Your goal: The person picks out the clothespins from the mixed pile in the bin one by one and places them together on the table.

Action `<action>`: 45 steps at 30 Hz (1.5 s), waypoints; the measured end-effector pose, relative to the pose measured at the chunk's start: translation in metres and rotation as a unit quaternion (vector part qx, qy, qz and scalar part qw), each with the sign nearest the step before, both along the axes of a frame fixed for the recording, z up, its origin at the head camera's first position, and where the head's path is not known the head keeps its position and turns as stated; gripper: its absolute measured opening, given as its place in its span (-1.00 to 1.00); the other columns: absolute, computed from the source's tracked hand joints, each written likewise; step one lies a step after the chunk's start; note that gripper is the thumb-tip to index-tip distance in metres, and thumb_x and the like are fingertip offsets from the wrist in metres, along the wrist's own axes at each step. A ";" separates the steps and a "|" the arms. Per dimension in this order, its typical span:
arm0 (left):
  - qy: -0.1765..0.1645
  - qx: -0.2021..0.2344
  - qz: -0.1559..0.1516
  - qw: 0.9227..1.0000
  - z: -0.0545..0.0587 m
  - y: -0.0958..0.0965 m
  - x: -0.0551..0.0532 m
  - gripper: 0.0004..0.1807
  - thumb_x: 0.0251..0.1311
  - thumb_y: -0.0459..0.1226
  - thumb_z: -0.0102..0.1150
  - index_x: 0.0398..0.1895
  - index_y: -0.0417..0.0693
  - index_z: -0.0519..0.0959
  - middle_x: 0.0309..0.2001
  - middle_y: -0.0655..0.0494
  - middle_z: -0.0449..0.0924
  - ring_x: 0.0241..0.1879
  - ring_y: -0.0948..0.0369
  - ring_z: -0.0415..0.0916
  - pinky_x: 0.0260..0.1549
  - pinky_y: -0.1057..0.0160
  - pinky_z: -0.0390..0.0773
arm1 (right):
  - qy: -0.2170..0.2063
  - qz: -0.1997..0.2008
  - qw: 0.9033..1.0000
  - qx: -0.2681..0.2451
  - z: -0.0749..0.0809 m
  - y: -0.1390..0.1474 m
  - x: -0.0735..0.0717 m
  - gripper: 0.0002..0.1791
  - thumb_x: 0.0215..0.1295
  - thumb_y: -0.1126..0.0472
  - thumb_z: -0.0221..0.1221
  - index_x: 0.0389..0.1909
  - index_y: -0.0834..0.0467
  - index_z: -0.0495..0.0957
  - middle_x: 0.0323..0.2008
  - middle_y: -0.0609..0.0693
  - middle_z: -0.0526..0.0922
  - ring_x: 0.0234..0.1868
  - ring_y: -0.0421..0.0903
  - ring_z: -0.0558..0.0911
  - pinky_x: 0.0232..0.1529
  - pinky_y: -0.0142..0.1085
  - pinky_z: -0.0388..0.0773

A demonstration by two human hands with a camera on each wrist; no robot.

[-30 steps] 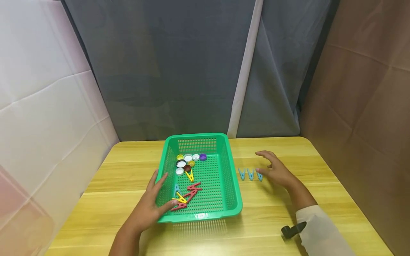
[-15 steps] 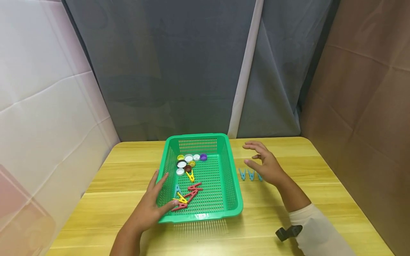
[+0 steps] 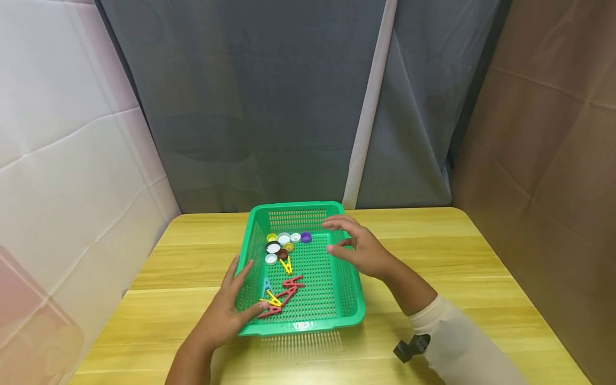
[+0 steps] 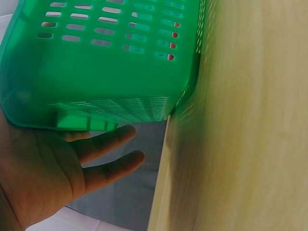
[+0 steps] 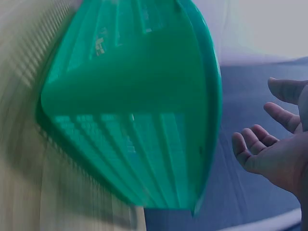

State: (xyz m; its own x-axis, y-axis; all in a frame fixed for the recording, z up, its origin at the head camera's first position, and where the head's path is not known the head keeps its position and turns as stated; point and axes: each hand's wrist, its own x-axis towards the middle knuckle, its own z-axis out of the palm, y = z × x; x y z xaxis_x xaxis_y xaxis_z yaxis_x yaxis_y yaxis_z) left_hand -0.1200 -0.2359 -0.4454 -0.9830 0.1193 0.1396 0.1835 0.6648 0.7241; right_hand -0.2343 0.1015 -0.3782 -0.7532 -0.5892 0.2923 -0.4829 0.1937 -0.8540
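Observation:
A green plastic basket stands on the table, holding caps and clothespins on its left side. My left hand holds its near left corner, thumb over the rim. In the left wrist view, two fingers of that hand stretch out below the basket wall. Above the basket's right side hovers my right hand, fingers spread and nothing between them. Inside lie red clothespins, yellow clothespins and a blue clothespin. Bottle caps, including a purple cap and a brown cap, cluster toward the back.
The wooden table runs out to both sides of the basket. A grey curtain hangs behind it, a pale cloth at left and a brown cloth at right.
My right hand has moved left from beside three blue clothespins on the table to above the basket's right side; hand and forearm now hide those clothespins. The left hand stays put.

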 end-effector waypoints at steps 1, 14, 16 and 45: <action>0.001 -0.001 -0.001 1.000 0.000 0.000 0.000 0.08 0.38 0.07 0.44 0.79 -0.03 0.08 0.81 -0.26 -0.34 0.68 -0.56 -0.09 0.43 -0.70 0.17 | -0.003 0.006 1.000 0.005 0.001 -0.005 0.001 -0.45 0.54 0.32 0.29 0.49 0.19 0.48 0.59 0.15 0.34 0.57 0.25 0.42 0.36 0.12 0.60; -0.003 0.000 -0.004 1.000 0.001 0.000 -0.001 0.07 0.40 0.04 0.43 0.80 -0.01 0.06 0.81 -0.27 -0.36 0.67 -0.58 -0.09 0.40 -0.71 0.19 | -0.039 0.078 0.993 0.080 0.024 -0.067 0.004 -0.35 0.56 0.20 0.32 0.59 0.09 0.41 0.62 0.07 0.37 0.59 0.13 0.48 0.44 0.11 0.61; -0.002 0.000 -0.005 1.000 0.001 0.000 -0.001 0.06 0.41 0.03 0.43 0.80 -0.01 0.05 0.81 -0.27 -0.36 0.67 -0.58 -0.09 0.40 -0.72 0.19 | -0.052 0.086 0.991 0.087 0.026 -0.076 0.003 -0.35 0.57 0.19 0.31 0.60 0.09 0.39 0.62 0.07 0.37 0.60 0.12 0.47 0.45 0.08 0.61; 0.008 -0.009 -0.012 1.000 -0.001 -0.002 0.000 0.05 0.43 0.06 0.41 0.81 0.06 0.04 0.81 -0.27 -0.35 0.65 -0.59 -0.04 0.35 -0.74 0.23 | -0.159 0.140 0.942 0.260 -0.012 -0.128 -0.013 -0.29 0.60 -0.02 0.26 0.63 0.13 0.33 0.61 0.23 0.40 0.47 0.14 0.64 0.41 0.03 0.64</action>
State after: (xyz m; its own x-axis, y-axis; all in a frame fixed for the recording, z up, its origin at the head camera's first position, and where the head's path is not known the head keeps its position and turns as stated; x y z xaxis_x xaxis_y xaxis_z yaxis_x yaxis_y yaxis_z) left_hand -0.1196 -0.2381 -0.4464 -0.9775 0.1447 0.1537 0.2111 0.6733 0.7086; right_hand -0.2472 -0.0267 -0.3898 -0.5477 -0.7791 -0.3049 -0.3135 0.5290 -0.7886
